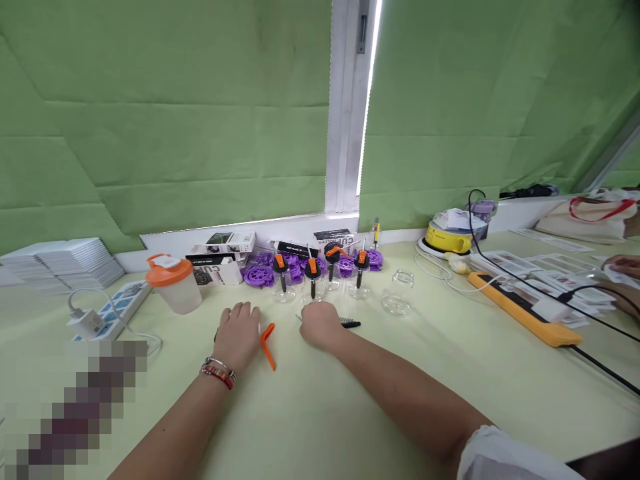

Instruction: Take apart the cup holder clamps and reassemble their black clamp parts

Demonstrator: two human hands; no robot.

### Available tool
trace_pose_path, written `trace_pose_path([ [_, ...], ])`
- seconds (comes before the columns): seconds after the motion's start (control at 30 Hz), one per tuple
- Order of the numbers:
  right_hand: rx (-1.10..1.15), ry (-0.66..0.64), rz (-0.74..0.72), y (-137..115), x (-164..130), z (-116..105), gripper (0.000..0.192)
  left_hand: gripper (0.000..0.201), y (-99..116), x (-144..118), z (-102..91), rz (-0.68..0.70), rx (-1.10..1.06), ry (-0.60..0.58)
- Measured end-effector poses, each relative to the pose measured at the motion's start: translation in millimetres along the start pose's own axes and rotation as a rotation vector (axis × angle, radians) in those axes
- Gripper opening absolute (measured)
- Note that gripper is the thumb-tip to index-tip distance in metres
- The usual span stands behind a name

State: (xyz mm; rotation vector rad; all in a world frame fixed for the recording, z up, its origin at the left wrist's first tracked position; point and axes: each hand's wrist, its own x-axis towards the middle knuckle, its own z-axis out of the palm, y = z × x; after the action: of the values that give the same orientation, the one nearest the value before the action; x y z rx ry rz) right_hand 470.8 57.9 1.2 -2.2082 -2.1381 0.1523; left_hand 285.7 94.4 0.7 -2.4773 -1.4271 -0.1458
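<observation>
Closest of all, lower right corner: showed a white sleeve (500,453) over a bare right forearm (405,393), slanting up towards the centre. And there, mid-frame, had the right hand (321,325) bunched on the table (305,427), back of the hand to the camera! Could not make out any grip, with the curled tips hidden from view. Just right of that fist, spotted a black part (354,325) and a coiled spring (346,320), partly behind the hand.

Over to left of centre: had the left hand (237,337) palm down, bracelets (217,373) at the wrist, fingers (243,312) slightly bent. Could not tell about a grip there either, bar a dark sliver (215,335) at the left edge. Right beside it, found the orange bent piece (267,347) lying loose on the table!

Beyond, upper middle of the table: counted four topped glass jars (283,280) before purple pieces (259,275), plus a bare glass jar (398,293) to the right.

Now the danger, as judged: risked knocking the nearest topped jar with any quick forward shove of the right knuckles. Risked, too, sending the spring rolling with a sideways sweep, or flicking the orange bent piece away with a careless left-hand nudge.
</observation>
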Motion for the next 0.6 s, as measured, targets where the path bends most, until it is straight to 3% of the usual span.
trace_pose_path([
  [0.07, 0.027, -0.012, -0.002, -9.0, -2.3, 2.5, 0.016, 0.038, 7.3, -0.8, 2.4, 0.084, -0.072, 0.026],
  [0.23, 0.109, -0.022, 0.004, -21.3, -9.4, 6.7, 0.02, 0.043, 14.8, -3.4, 16.8, 0.22, -0.212, -0.038],
  [0.33, 0.155, 0.001, 0.019, -5.6, -14.9, -2.1, 0.02, 0.043, 9.6, -0.9, 25.7, 0.261, -0.301, -0.11],
  [0.4, 0.2, 0.08, 0.025, 21.0, -20.9, -12.0, 0.025, 0.044, 4.7, 2.3, 30.4, 0.258, -0.353, -0.141],
  [0.43, 0.268, 0.22, 0.053, 38.8, -24.9, -16.7, 0.027, 0.045, 2.5, 4.1, 32.4, 0.252, -0.374, -0.148],
  [0.53, 0.312, 0.803, 0.136, 101.6, -39.8, -24.4, 0.027, 0.047, -2.0, 9.0, 37.0, 0.247, -0.396, -0.163],
  [0.6, 0.25, 1.075, 0.208, 141.7, -49.5, -20.6, 0.049, 0.049, -3.1, 11.6, 38.9, 0.252, -0.393, -0.172],
])
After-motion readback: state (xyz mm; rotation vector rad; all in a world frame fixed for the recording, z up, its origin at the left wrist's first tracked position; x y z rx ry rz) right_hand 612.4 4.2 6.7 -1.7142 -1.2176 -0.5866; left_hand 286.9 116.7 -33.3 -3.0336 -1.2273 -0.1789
